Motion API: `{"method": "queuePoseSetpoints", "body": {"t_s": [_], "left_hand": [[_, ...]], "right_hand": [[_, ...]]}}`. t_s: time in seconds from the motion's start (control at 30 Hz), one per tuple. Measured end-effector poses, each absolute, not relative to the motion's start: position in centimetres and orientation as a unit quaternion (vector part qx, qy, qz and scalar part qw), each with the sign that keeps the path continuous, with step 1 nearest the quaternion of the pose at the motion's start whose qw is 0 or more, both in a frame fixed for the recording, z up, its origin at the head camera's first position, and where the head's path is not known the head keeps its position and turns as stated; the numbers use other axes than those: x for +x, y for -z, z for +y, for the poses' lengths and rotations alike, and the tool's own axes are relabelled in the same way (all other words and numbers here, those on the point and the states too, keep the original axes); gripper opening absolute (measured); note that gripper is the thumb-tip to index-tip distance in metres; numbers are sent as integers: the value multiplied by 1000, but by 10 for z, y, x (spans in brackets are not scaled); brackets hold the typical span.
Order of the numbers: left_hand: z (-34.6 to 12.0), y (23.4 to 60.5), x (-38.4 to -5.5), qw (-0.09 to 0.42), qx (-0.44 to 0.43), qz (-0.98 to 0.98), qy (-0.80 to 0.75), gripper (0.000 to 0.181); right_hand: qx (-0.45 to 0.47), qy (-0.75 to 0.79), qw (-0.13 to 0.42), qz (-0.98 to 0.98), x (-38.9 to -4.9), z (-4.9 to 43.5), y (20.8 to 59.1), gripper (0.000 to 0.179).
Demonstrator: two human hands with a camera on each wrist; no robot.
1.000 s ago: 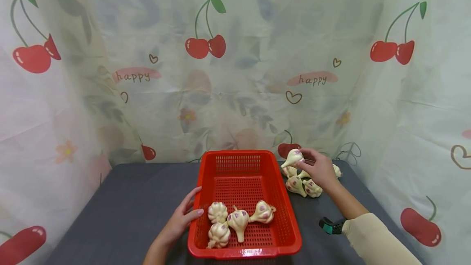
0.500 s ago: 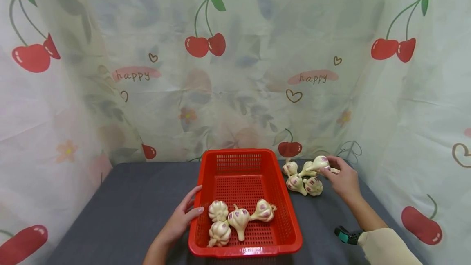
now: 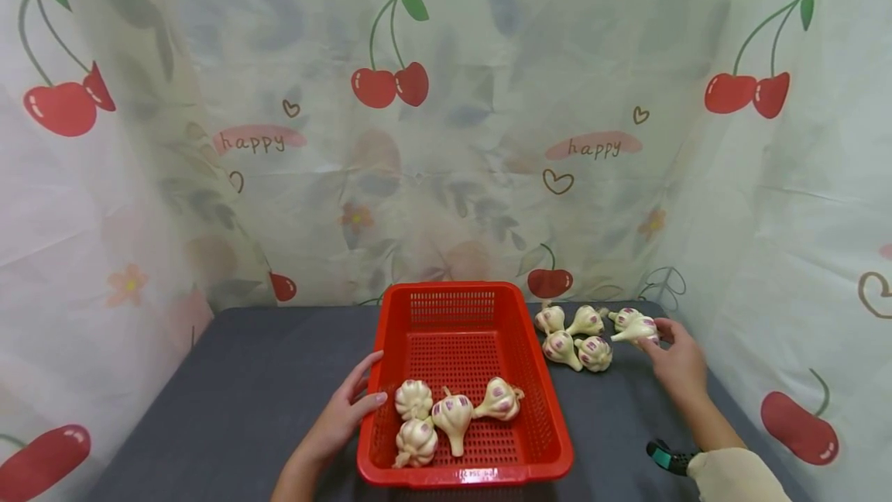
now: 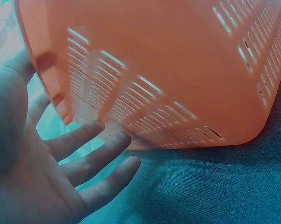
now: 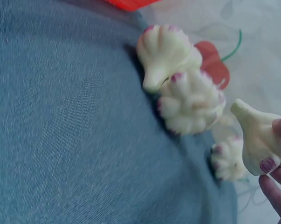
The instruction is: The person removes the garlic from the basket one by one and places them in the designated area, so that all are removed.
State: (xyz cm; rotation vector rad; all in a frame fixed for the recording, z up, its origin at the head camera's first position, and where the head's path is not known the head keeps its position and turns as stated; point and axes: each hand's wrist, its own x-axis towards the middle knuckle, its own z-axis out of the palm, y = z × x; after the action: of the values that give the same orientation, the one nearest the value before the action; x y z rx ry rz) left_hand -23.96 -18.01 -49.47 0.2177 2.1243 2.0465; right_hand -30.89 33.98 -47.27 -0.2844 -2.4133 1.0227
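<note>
My right hand point(image 3: 681, 360) pinches a garlic bulb point(image 3: 637, 329) by its rounded purple-marked end, stem pointing left, at the right side of the table. In the head view it overlaps another garlic bulb point(image 3: 620, 318) behind it; the right wrist view shows the held garlic bulb point(image 5: 259, 137) above the cloth. On the left, my left hand point(image 3: 341, 414) holds the side rim of a red plastic basket point(image 3: 464, 476). Thumb and index finger hook over that rim, while the other fingers point(image 4: 96, 163) lie loosely extended outside the slotted wall. Several garlic bulbs point(image 3: 453, 414) lie in the basket's near end.
Between basket and right hand, several more garlic bulbs point(image 3: 560, 348) sit in a cluster on the dark grey tablecloth point(image 3: 279, 378). A cherry-patterned curtain point(image 3: 446, 177) encloses the back and sides. A dark wrist strap point(image 3: 670, 458) shows near the right sleeve.
My right hand has carried the garlic bulb to the right and lower, away from the basket and past the cluster. The left hand and the basket stay in place.
</note>
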Motion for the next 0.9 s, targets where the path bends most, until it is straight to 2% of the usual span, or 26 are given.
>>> {"method": "queuePoseSetpoints", "body": {"t_s": [0.37,0.73,0.9], "left_hand": [[-179,492,-237,84,82,712,-693,63],[-179,494,-238,84,83,712,-692,63],[-179,494,-238,84,85,709,-695,63]], "right_hand": [[-134,-343,217,-904,-311,357,498,45],[-143,-345,174,-911,-316,353,507,47],[-137,-353,173,-909,-318,352,508,46]]}}
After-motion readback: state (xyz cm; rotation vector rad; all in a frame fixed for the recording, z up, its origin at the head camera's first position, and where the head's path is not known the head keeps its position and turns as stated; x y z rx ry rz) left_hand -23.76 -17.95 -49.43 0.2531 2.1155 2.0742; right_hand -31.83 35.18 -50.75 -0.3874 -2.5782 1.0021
